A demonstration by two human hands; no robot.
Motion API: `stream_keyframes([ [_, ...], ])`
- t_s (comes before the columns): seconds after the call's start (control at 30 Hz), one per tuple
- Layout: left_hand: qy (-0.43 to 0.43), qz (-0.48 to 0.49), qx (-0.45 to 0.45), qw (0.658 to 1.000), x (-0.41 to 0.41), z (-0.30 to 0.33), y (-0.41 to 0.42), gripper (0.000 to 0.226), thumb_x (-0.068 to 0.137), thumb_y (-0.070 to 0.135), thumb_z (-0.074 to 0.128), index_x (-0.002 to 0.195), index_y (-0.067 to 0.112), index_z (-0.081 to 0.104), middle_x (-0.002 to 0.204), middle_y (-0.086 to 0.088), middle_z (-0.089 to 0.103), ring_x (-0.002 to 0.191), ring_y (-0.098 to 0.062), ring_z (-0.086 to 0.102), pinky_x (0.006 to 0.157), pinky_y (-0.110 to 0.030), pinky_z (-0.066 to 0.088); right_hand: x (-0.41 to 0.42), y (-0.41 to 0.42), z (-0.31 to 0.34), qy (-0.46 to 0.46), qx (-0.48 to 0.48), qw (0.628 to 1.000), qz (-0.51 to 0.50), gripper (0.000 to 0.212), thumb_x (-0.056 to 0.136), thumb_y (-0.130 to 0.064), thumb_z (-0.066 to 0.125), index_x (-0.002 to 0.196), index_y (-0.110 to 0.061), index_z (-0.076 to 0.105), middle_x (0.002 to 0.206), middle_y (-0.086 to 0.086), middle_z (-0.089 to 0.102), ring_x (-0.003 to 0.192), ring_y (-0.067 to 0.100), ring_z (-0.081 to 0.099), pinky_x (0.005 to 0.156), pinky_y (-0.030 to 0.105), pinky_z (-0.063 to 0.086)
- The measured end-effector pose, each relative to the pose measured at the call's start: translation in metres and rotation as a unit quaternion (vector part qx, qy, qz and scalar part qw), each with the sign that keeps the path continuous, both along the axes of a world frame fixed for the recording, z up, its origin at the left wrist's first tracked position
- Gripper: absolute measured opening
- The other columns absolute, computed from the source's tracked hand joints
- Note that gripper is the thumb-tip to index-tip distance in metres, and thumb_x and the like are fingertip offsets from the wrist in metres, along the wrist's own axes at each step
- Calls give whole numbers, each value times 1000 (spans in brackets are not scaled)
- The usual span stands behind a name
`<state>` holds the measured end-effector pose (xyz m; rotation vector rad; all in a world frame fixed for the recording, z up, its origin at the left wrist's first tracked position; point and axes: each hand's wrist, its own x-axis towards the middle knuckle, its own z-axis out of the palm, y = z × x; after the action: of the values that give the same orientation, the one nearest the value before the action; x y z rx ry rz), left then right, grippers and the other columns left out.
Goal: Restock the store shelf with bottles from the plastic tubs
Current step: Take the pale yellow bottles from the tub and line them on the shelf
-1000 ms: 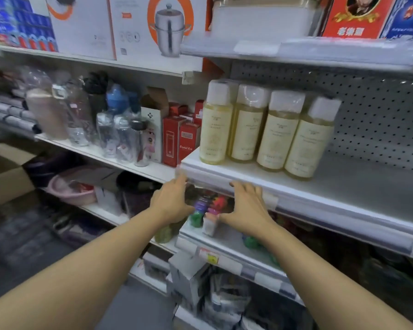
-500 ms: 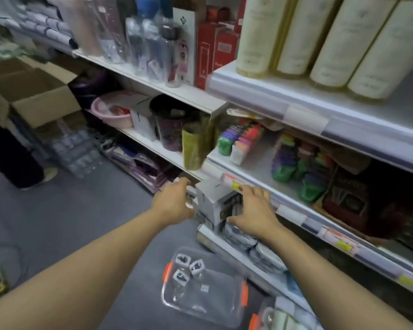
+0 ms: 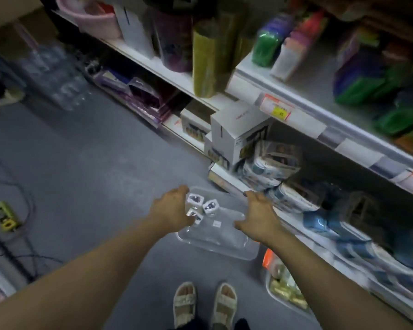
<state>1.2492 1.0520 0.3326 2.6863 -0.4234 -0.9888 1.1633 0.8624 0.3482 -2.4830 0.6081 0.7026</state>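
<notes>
Two hands — left [image 3: 174, 210], right [image 3: 256, 219] — grip apart above clear tub [image 3: 224, 244]; labels unreadable

This is a retail shop aisle. White metal shelving [image 3: 303, 101] runs along the right, its front edge carrying a red and yellow price label [image 3: 275, 108]. The shelves hold packaged goods: white product boxes [image 3: 234, 136], wrapped packs [image 3: 270, 165], coloured green and purple packs [image 3: 358, 77] and a yellow-green roll [image 3: 204, 60]. The floor [image 3: 86, 167] is plain grey, with stock tubs [image 3: 217, 232] standing on it near the shelving.
</notes>
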Motion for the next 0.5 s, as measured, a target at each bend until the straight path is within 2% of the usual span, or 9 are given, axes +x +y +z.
stream_keyframes([
  [0.33, 37, -3, 37, 999, 5, -142, 5, 76, 76, 34, 75, 139, 20, 34, 139, -2, 49, 126, -23, 48, 100, -36, 42, 5, 4, -159, 26, 30, 999, -22, 78, 76, -25, 75, 140, -15, 33, 142, 7, 34, 129, 27, 35, 100, 30, 36],
  [0.5, 29, 15, 21, 999, 3, -219, -8, 71, 75, 31, 75, 134, 19, 39, 132, -3, 54, 121, -25, 52, 97, -39, 44, 17, -3, -249, 26, 49, 998, -18, 77, 78, -23, 73, 141, -15, 31, 139, 8, 35, 129, 26, 35, 100, 34, 39],
])
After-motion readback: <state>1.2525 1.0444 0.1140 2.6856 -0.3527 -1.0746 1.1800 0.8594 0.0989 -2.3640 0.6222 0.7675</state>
